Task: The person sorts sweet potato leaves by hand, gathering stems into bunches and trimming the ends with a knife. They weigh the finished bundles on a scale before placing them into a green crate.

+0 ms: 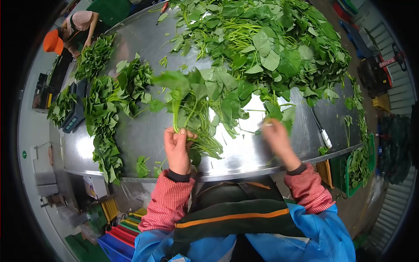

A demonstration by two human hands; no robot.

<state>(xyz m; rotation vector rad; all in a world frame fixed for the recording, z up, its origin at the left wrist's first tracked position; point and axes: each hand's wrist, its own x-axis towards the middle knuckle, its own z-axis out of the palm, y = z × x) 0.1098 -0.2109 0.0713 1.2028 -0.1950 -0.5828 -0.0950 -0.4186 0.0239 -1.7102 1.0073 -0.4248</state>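
**Head view.** The left hand (176, 148) is closed around the stems of a bunch of greens (196, 102), held at centre frame just above the steel table (144, 135). The right hand (276, 140), right of centre, is blurred, so its grip cannot be told. Loose stems could be dropped past the near table edge (244, 170), judged close beneath both hands. Bare steel is seen at lower left, and the large heap (270, 43) crowds the upper right.

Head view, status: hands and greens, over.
Left hand shut on bunch of greens. Right hand blurred, beside the bunch, grip unclear. Large pile on steel table beyond; knife lies to the right.
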